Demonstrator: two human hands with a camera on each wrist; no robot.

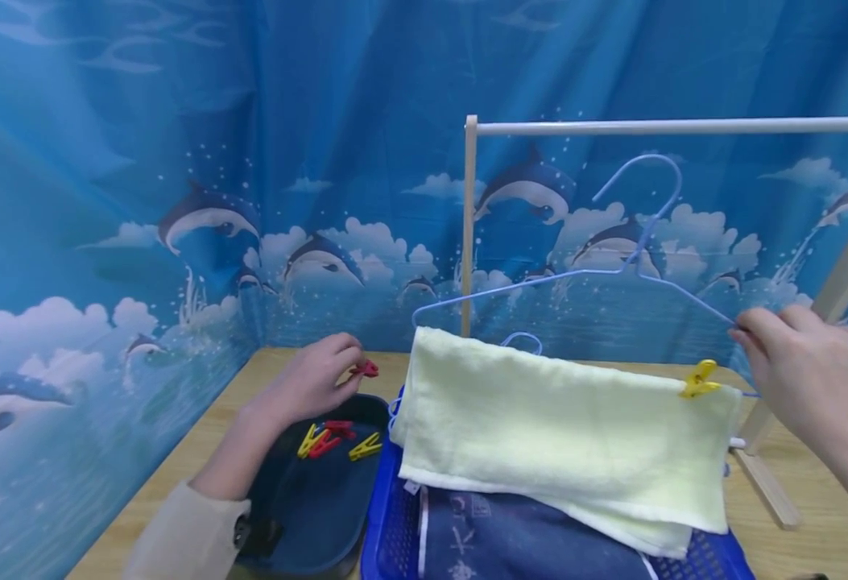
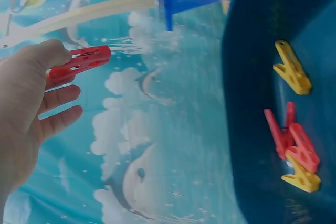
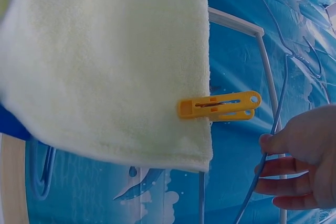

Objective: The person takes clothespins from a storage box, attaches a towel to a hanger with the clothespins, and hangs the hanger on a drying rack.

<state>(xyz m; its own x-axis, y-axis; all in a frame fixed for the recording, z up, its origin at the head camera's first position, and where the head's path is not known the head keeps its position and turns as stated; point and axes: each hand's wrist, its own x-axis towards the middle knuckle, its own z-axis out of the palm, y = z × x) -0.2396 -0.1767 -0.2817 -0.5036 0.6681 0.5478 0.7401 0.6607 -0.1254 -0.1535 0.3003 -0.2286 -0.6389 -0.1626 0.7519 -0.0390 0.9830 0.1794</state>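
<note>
My left hand (image 1: 325,374) pinches a red clothespin (image 2: 84,61) between thumb and fingers, above the dark tray. With thumb and fingertips, my right hand (image 1: 815,362) grips the right end of a light-blue wire hanger (image 1: 539,282), whose hook points up. Folded over the hanger's lower bar is a pale yellow towel (image 1: 561,427). A yellow clothespin (image 3: 215,107) clamps the towel's top edge near its right end, close to my right hand. No clothespin shows at the towel's left end.
Several red and yellow clothespins lie in the dark tray (image 1: 315,515). Beside it, a blue basket (image 1: 376,524) holds a dark blue cloth (image 1: 525,540) and stands under the towel. Behind rises a rack with a white rail (image 1: 684,126) and wooden posts (image 1: 468,225).
</note>
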